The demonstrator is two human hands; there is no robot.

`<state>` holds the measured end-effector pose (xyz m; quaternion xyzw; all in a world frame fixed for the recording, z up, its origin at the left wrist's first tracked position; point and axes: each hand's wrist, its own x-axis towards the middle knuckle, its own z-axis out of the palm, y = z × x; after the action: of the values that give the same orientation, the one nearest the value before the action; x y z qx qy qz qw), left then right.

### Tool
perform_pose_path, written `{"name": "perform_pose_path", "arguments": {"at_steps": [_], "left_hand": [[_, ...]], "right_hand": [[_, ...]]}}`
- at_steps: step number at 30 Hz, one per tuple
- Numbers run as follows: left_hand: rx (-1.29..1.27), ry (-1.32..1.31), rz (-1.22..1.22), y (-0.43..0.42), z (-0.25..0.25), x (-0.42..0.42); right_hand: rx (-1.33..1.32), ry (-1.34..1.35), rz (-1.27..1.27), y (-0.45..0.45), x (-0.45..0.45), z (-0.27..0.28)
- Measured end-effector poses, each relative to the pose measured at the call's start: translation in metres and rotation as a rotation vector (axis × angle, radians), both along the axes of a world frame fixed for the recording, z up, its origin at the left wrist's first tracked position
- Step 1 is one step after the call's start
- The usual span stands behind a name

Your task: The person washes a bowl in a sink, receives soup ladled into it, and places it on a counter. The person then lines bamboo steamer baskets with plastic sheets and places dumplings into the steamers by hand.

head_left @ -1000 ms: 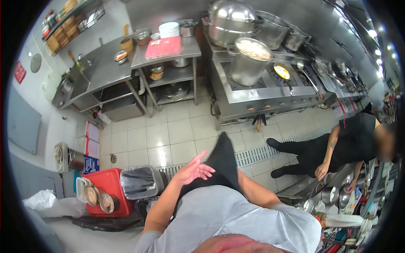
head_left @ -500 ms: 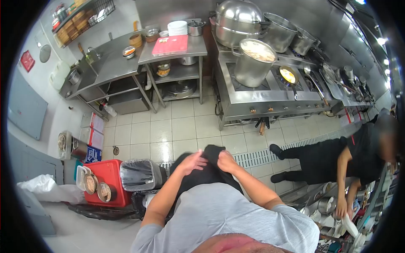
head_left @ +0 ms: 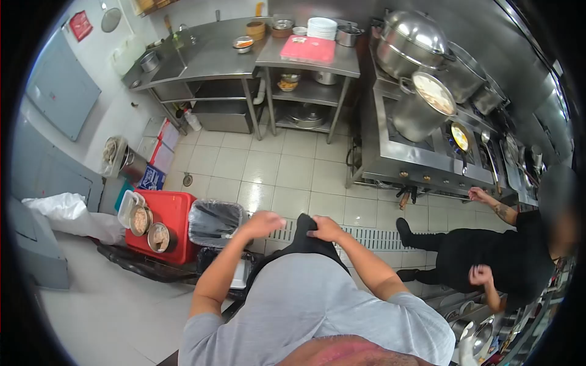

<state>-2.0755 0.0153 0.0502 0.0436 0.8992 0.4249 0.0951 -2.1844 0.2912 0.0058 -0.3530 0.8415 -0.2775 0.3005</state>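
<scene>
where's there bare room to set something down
Bare: the counter between sink and bowl, and the front half of the board, before the plates. Crowded: the stove, with pots and a pan.

Plain black cloth (head_left: 307, 241) extends forward from the waist, touching the right hand (head_left: 328, 229).

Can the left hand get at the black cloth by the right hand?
Probably yes: the left hand is close beside the black cloth, with nothing visible between them; the right hand grips only its other side.
</scene>
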Motion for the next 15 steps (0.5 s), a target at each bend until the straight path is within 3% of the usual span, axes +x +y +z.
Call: {"name": "perform_pose_path", "arguments": {"at_steps": [1,2,6,9,12,15], "left_hand": [[0.253,-0.244,0.218,-0.034,0.009,0.009],[0.414,-0.361,0.397,-0.062,0.026,0.017],[0.483,-0.359,0.666,-0.166,0.031,0.026],[0.402,-0.381,0.677,-0.221,0.013,-0.007],[0.377,-0.34,0.64,-0.264,0.006,-0.071],[0.4,-0.337,0.646,-0.296,0.005,-0.161]], "right_hand": [[-0.046,-0.015,-0.025,0.006,-0.005,-0.019],[0.066,-0.003,-0.088,0.014,-0.01,-0.04],[0.26,-0.058,-0.393,0.059,-0.014,-0.123],[0.343,-0.11,-0.517,0.085,0.004,-0.133],[0.401,0.042,-0.251,0.141,0.024,-0.226],[0.638,0.292,0.174,0.142,0.025,-0.21]]}}
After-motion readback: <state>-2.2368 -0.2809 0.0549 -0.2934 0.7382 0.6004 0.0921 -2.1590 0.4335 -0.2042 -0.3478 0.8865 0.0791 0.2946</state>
